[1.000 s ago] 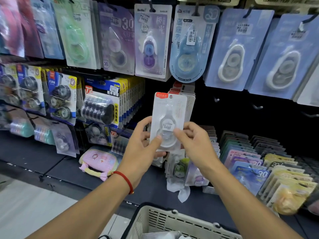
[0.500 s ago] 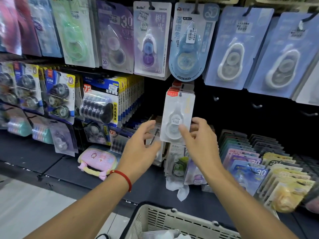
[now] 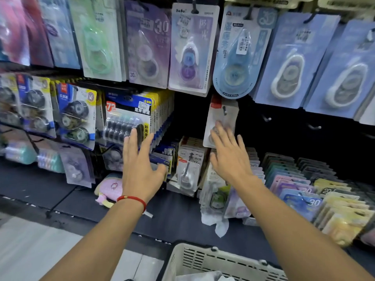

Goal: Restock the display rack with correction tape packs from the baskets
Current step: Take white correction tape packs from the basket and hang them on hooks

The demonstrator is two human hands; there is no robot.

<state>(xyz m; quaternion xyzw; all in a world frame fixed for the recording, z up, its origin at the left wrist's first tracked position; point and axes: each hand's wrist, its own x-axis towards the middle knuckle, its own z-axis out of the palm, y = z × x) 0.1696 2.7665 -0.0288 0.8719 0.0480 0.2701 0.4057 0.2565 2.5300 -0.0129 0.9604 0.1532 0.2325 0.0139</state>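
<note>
- Hanging on its hook in the middle row of the display rack (image 3: 269, 126), the white correction tape pack (image 3: 222, 118) sits at the front of a short stack, just below the blue packs of the top row; this one looks placed.
- Neither hand holds a pack, so by my reading the hanging step for this item is done and the next pack has yet to be fetched.
- Two bare hooks show on the dark panel to the right of the hung pack, which suggests more stock is wanted there; how much is left overall I cannot tell.
- At the bottom edge the basket (image 3: 203, 258) shows only its pale slotted rim and a bit of something white inside, too cropped to say how many packs remain.
- The right hand (image 3: 229, 157) is spread flat, fingers straight, its fingertips (image 3: 218, 128) over the lower part of the hung pack; whether they touch it or lie just in front is blurred.
- The left hand (image 3: 140, 169) is likewise spread with straight fingers, gripping nothing, in front of the black multi-roll pack (image 3: 125, 126) to the left; contact cannot be judged.
- Both forearms reach up and forward from either side of the basket, the left wrist wearing a red cord bracelet (image 3: 132, 199).
</note>
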